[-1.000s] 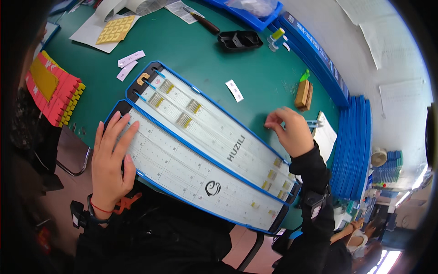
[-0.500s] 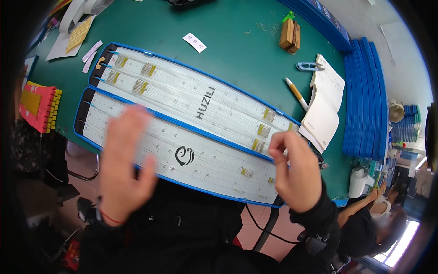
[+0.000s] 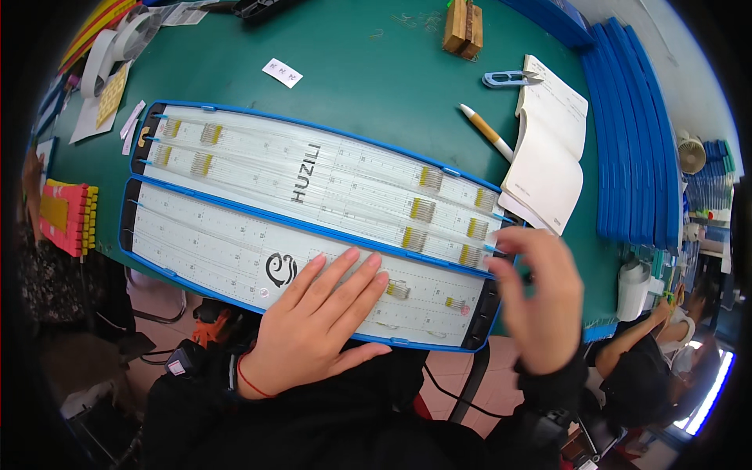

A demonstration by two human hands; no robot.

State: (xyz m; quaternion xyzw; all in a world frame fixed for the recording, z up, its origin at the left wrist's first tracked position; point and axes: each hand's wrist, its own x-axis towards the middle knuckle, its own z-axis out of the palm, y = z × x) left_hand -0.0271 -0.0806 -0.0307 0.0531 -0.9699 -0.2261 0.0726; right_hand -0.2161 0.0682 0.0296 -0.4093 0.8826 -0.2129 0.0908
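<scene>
Two long white trays with blue rims lie side by side on the green table, the far tray [image 3: 313, 168] and the near tray [image 3: 211, 247]. Thin strands with small gold pieces [image 3: 419, 223] lie across them. My left hand [image 3: 317, 317] rests flat, fingers spread, on the right half of the near tray. My right hand [image 3: 540, 294] hovers at the trays' right end, fingers curled by the black end cap [image 3: 487, 305]; I cannot tell whether it holds a strand.
An open notebook [image 3: 548, 149], a pen [image 3: 487, 131], a metal clip [image 3: 507, 78] and a wooden block [image 3: 464, 27] lie beyond the trays. Stacked blue trays [image 3: 627, 133] line the right edge. A pink and yellow pad [image 3: 66, 215] sits at left. Another person [image 3: 666, 352] sits lower right.
My left hand has slid right along the near tray toward its right half. My right hand has moved right, off the tray, to its end cap.
</scene>
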